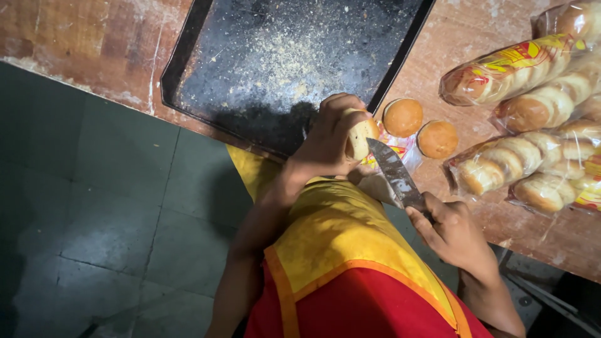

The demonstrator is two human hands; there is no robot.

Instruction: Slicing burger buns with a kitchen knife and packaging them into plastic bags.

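**Bun held on edge against a knife, above the tabletop's near side**

The fingers (341,116) of the left hand (328,141) are curled and clamped around a small bun (361,136), which stands on its edge with its pale side facing right. The thumb lies under the bun and the other fingers wrap over its top, so only the right part of the bun shows beyond them. The right hand (454,231) is closed around the handle of a knife (395,174); the handle itself is hidden inside the grip. The blade runs up and to the left from that hand, and its tip meets the lower edge of the bun, just beside the left thumb.

Right behind the bun and the blade lies an opened plastic wrapper (394,153) with red and yellow print. Two loose round buns (402,116) rest on the tabletop (460,37) just beyond it, side by side and browned on top. To the right, several sealed bags of buns (507,69) are stacked, each holding a row of buns. Left of the hands sits a dark baking tray (282,56), dusted with crumbs, its near corner just beside the left hand. The tabletop is worn reddish wood. Below the hands, the person's yellow and red clothing (338,250) fills the near view, and a grey tiled floor (106,200) lies to the left.
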